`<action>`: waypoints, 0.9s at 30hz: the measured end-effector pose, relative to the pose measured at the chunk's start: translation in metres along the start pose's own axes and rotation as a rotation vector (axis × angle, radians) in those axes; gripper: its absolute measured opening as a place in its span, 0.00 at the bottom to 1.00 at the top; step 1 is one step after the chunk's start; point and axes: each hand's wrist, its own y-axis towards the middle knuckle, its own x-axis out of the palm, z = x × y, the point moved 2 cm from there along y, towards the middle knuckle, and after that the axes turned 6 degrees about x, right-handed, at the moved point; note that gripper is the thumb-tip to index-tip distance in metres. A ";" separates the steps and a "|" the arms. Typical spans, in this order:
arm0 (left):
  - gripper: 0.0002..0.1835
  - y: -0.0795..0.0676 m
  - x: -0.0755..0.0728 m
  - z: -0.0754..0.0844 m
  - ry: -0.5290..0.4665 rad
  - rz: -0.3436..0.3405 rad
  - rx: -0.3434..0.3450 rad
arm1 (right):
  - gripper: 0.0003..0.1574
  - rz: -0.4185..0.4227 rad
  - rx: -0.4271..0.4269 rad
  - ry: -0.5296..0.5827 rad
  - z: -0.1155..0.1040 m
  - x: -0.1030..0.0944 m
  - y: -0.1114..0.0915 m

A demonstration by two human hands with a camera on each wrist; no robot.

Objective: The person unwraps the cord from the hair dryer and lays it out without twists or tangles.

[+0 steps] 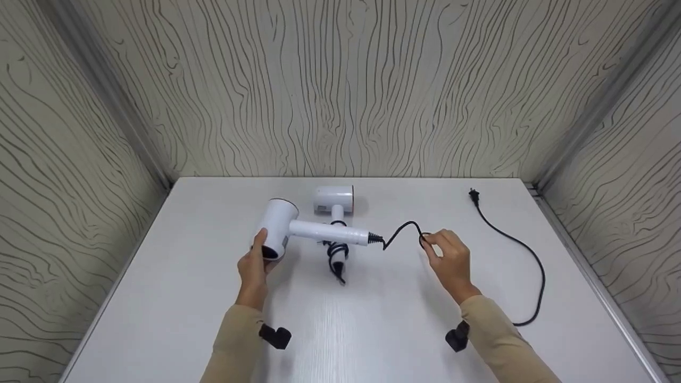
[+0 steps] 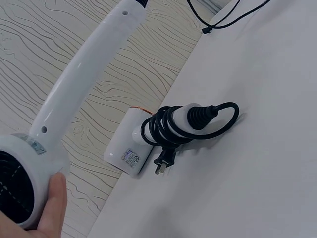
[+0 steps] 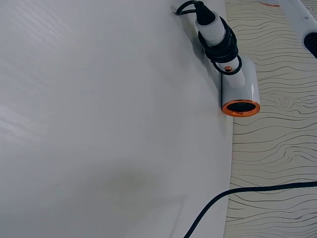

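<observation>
1. The left hand point(image 1: 253, 271) holds the dryer point(image 1: 319, 231) by its barrel point(image 1: 277, 223), above the desk point(image 1: 186, 319).
2. Its handle point(image 1: 340, 234) is directed rightward; the barrel's rimmed end faces the back wall point(image 1: 340, 106).
3. The right hand point(image 1: 449, 260) pinches the cord point(image 1: 409, 223).
4. The second dryer point(image 1: 333, 199) (cord wound around it) lies partly behind the handle.

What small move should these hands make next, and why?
Probably the right hand should bring the pinched cord to the handle of the hair dryer in the left hand, starting a first turn: that handle is bare, while the other hair dryer has its cord wound around its handle.
</observation>
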 end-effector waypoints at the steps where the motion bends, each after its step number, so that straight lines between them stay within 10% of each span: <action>1: 0.48 0.000 -0.001 0.001 -0.008 0.001 -0.001 | 0.12 -0.002 -0.002 -0.013 0.001 -0.001 0.000; 27: 0.44 0.009 -0.019 0.022 -0.172 0.018 -0.001 | 0.17 -0.102 0.050 -0.376 0.037 -0.005 -0.021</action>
